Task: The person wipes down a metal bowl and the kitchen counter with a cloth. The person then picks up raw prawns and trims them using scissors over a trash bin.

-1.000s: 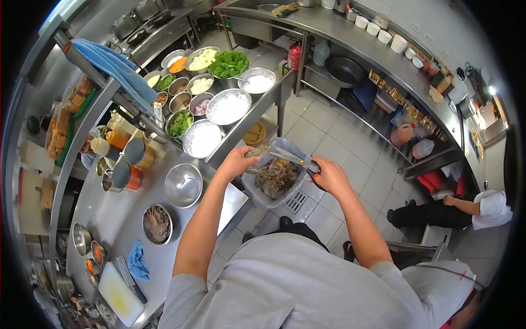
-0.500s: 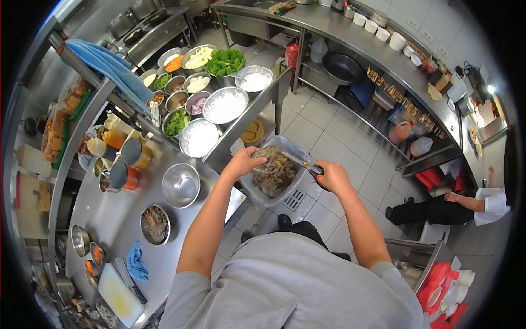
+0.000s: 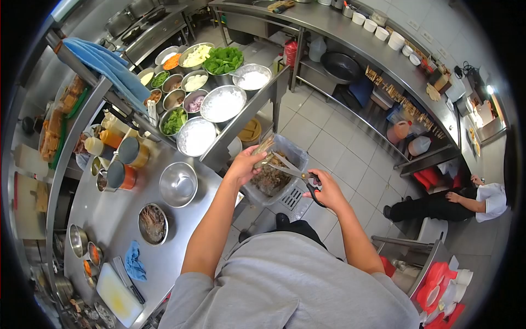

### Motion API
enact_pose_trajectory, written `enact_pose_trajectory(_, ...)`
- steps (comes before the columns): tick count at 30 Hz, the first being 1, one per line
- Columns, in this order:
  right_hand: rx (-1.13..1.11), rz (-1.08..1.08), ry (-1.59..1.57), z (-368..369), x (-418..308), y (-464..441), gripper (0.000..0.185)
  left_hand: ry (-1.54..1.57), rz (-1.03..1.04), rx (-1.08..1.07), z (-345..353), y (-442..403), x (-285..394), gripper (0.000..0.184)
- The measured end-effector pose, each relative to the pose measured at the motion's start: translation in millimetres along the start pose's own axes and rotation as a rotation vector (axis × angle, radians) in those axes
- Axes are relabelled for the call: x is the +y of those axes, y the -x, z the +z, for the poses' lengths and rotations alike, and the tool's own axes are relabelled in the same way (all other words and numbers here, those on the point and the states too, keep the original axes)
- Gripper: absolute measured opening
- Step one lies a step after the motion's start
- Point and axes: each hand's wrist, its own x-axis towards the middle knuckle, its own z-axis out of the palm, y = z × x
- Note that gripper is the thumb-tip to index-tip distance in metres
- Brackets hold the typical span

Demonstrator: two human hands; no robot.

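My left hand [image 3: 246,164] is closed round a raw shrimp [image 3: 266,146], which sticks up past my fingers. In my right hand [image 3: 329,191] is a pair of black-handled scissors [image 3: 295,171], its blades parted and pointing left toward the shrimp. Whether the blades touch the shrimp I cannot tell. Both hands are above a bin lined with a clear bag [image 3: 300,155], which holds a pile of brownish scraps. On the steel counter to the left, a metal bowl [image 3: 143,237] holds more shrimps.
A larger steel bowl [image 3: 178,185] stands on the counter [image 3: 118,219], near a blue cloth [image 3: 135,261], a knife [image 3: 130,282] and a cutting board [image 3: 118,296]. Bowls of white powder [image 3: 223,103] and vegetables fill the rack ahead. Another person [image 3: 460,204] stands at the right.
The shrimp is now raised and more upright in my left hand. The scissors have opened wider, with my right hand slightly lower. The other person's second hand has come into view.
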Motion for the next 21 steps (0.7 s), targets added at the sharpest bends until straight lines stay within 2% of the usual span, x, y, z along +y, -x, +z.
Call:
enact_pose_trajectory(4, -0.014, -0.037, 0.049, 0, 1, -5, 0.082, -0.025, 0.012, 0.016, 10, 9, 2, 0.038)
enact_pose_trajectory(9, -0.073, -0.007, 0.044, 6, -9, -3, 0.079, 0.024, 0.001, -0.054, -1, 4, -12, 0.047)
enact_pose_trajectory(13, -0.074, 0.033, -0.004, 16, -8, 3, 0.074, 0.077, 0.003, -0.048, -4, 0, -24, 0.046)
enact_pose_trajectory(15, -0.139, 0.161, 0.005, 20, -8, 7, 0.071, -0.032, 0.024, 0.112, 1, -3, -32, 0.046)
enact_pose_trajectory(16, -0.136, 0.169, 0.008, 23, -7, 10, 0.071, -0.03, 0.019, 0.104, 5, -6, -36, 0.046)
enact_pose_trajectory(18, -0.17, 0.284, -0.023, 32, -3, 18, 0.069, -0.08, 0.053, 0.31, 15, -11, -44, 0.049)
enact_pose_trajectory(21, -0.225, 0.409, -0.07, 42, 6, 27, 0.067, -0.115, 0.019, 0.327, 22, -8, -49, 0.053)
